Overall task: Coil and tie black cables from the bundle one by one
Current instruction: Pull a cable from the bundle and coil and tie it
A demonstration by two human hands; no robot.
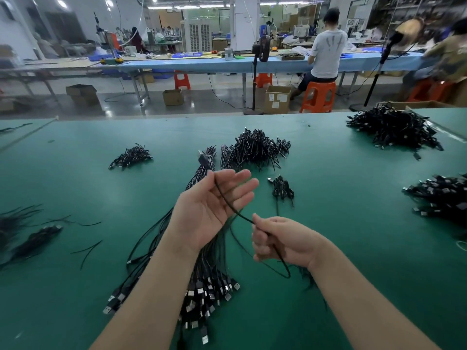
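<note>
Green cloth covers the big desk [328, 198], and behind it is a busy workroom with long blue benches, orange stools and people sitting at their work. Down the middle of the desk lies the bundle [202, 286] of long black cables, loose and straight, with their shiny plugs bunched at the near end. Above it, the left hand [209, 210] is turned palm up with its fingers straight and spread apart, and one black cable [228, 202] runs across that palm, caught at the top by the thumb. The right hand [280, 239] has its fingers curled tight around the same cable a little lower down, and the rest of the cable hangs out below it in a loop. So the grip on the right is clamped on the cable, and the left one is apart. This looks like the start of coiling one cable, with no finished loops on the left hand yet. Next, the right hand likely needs to wind the cable round the left fingers in even turns, keeping it a bit tight. Small tied coils [281, 189] lie just past the hands, and bigger dark piles [257, 147] sit farther back and off to the right.
</note>
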